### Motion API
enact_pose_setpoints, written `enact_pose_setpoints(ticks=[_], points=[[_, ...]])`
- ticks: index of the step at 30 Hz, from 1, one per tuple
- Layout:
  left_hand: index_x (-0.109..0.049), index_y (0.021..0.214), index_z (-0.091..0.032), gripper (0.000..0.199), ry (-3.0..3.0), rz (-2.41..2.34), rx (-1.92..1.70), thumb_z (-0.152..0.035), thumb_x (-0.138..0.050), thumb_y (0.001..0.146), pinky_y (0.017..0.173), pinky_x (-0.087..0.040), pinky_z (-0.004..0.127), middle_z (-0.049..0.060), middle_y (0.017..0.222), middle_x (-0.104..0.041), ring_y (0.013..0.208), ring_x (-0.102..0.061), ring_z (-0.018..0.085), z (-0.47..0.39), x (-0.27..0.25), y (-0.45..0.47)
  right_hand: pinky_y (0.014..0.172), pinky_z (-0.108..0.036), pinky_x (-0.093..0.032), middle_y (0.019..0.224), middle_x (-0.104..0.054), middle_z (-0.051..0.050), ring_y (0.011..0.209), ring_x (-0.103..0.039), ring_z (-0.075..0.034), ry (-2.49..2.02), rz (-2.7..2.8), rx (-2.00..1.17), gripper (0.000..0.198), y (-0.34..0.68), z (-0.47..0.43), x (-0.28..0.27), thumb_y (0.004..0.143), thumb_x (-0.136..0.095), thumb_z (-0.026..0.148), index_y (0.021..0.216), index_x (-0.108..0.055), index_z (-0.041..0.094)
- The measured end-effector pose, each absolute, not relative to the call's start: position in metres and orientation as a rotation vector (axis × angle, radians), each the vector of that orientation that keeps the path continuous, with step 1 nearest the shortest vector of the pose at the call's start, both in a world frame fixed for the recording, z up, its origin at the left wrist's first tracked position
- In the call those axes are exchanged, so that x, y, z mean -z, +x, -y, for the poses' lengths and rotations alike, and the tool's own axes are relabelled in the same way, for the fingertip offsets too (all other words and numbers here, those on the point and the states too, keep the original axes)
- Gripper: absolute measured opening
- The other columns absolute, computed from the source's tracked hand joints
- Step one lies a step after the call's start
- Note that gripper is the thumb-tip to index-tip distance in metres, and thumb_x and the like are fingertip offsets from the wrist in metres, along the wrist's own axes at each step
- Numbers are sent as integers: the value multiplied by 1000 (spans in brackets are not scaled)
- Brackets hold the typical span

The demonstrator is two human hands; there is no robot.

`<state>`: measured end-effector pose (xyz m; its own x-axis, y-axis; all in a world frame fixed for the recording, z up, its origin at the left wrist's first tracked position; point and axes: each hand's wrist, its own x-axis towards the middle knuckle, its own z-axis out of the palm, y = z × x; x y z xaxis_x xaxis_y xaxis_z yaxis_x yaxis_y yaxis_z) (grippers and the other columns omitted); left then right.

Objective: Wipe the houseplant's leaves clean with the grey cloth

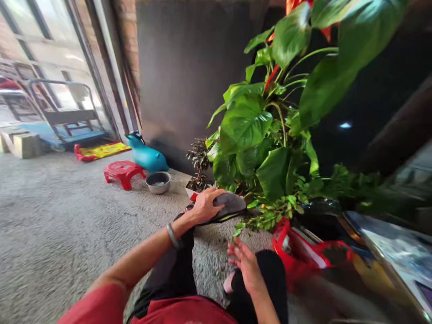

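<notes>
My left hand (205,207), with a grey bangle at its wrist, is closed on a grey shoe-like thing (232,204) that has a black and yellow-green edge. My palm and fingers hide part of it. Lower and to the right, my right hand (245,261) is raised beside my right knee with its fingers apart, and nothing shows in it. Past its fingertips, small green leaves (278,211) hang low over the concrete floor (209,252). A foot in pink (229,282) shows below my right hand.
A large leafy plant (249,121) and a small potted plant (199,157) stand ahead. On the left are a metal bowl (158,183), red stool (123,171), blue animal toy (148,155) and platform trolley (67,121). A red bag (293,252) sits close on my right.
</notes>
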<state>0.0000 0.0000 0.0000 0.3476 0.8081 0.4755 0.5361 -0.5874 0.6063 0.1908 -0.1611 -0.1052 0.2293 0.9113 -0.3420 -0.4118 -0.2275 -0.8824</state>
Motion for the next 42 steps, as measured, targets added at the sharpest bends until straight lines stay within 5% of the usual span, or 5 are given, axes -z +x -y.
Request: enact_pose_setpoints(ticks=[13, 19, 26, 36, 42], points=[[-72, 146, -22, 79, 1712, -603, -1230, -15, -76, 68, 116, -50, 50, 14, 143, -74, 128, -69, 37, 70, 72, 71, 99, -48, -64, 111, -83, -10, 113, -78, -35, -1196, 349, -948, 66, 163, 111, 68, 58, -96, 54, 111, -78, 19], [-79, 123, -18, 57, 937, -532, -1134, -27, -88, 68, 73, -54, 29, 11, 109, -81, 84, -69, 20, 15, 84, 59, 101, -49, -66, 127, -80, -8, 127, -72, -35, -1211, 376, -457, 79, 206, 97, -4, 58, -96, 45, 129, -71, 22], [-67, 128, -18, 41, 264, -694, -1114, -22, -74, 88, 60, -53, 23, 9, 110, -79, 68, -70, 13, -44, 127, 34, 112, -56, -60, 134, -75, -17, 130, -70, -40, -1225, 953, 236, 75, 232, 29, -127, 73, -91, 51, 134, -67, 16], [-65, 122, -15, 23, 83, -723, -1119, -15, -53, 103, 54, -54, 23, 7, 85, -78, 57, -69, 14, -79, 154, -6, 82, -38, -68, 107, -86, -11, 95, -82, -31, -1458, 1754, -215, 42, 203, 49, -29, 80, -70, 26, 121, -75, 21], [-66, 124, -15, 25, 57, -684, -1119, -16, -53, 103, 56, -56, 25, 7, 89, -78, 59, -70, 15, -93, 160, -16, 100, -50, -65, 126, -80, -19, 113, -78, -36, -1307, 1679, 324, 60, 195, -19, -91, 82, -70, 28, 141, -65, 19]])
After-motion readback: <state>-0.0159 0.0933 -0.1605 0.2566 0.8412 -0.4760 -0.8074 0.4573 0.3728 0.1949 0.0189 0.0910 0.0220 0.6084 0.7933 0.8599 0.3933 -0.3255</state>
